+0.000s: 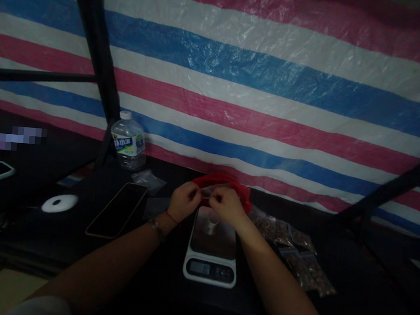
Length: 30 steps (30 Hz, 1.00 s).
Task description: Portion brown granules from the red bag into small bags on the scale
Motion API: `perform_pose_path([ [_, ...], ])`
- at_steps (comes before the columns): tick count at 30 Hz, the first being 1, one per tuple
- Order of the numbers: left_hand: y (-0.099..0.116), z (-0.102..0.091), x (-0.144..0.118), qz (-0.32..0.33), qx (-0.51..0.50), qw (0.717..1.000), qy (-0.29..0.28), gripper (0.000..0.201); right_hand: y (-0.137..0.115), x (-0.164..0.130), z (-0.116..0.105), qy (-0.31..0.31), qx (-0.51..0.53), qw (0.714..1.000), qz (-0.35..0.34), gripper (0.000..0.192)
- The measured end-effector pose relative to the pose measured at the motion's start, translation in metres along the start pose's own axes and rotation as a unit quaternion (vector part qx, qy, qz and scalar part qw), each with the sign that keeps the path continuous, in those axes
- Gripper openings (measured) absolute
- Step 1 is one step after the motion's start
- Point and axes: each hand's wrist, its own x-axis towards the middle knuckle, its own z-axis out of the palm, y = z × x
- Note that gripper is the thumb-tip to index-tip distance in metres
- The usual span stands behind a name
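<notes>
My left hand [183, 201] and my right hand [228, 205] are close together, fingers pinched on the edges of a clear plastic bag [207, 192]. Its lower part is hard to make out in the dim light. Just behind my hands lies a red plastic bag [241, 192], partly covered by them. Below my hands stands a white kitchen scale [190, 268] with a dark, shiny plate. A small clear round item [212, 221] shows on that plate; I cannot tell what it is. The scale's display is lit, its digits unclear.
Several clear bags of small brown pieces [306, 269] lie right of the scale. To the left are a dark phone [117, 210], empty clear bags [149, 181], a large plastic bottle [128, 143] and a white oval object [60, 203]. A striped tarp [238, 91] hangs behind.
</notes>
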Motion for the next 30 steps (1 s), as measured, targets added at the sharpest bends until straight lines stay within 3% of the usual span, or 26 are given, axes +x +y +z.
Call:
perform_pose_path([
  [3,0.000,0.000,-0.001,0.005,-0.006,1.000,0.003,0.018,-0.001,0.000,0.001,0.066,-0.022,0.998,-0.001,0.018],
  [6,0.003,0.001,-0.003,0.021,-0.014,1.000,-0.001,0.018,-0.002,-0.001,0.002,0.097,-0.020,0.993,-0.061,0.016],
  [9,0.006,0.001,-0.003,0.035,-0.003,0.999,-0.009,0.020,-0.003,-0.003,0.004,0.080,-0.021,0.992,-0.099,0.022],
  [16,0.011,-0.003,-0.003,0.115,0.031,0.992,-0.046,0.019,-0.001,-0.004,0.004,0.013,-0.060,0.996,-0.070,0.026],
  [19,0.008,-0.008,-0.001,0.127,0.022,0.991,-0.028,0.014,0.002,-0.001,-0.002,0.004,-0.052,0.998,-0.047,0.027],
  [22,0.002,-0.012,0.002,0.131,0.036,0.991,-0.001,0.039,0.004,0.002,-0.008,0.003,-0.044,0.998,-0.035,0.034],
  [25,-0.003,-0.013,0.005,0.153,0.068,0.985,-0.048,0.064,0.002,0.002,-0.010,-0.023,-0.043,0.998,-0.034,0.033],
  [30,-0.004,-0.009,0.007,0.133,0.087,0.975,-0.153,0.068,-0.001,0.001,-0.003,-0.076,-0.029,0.996,-0.046,0.015],
])
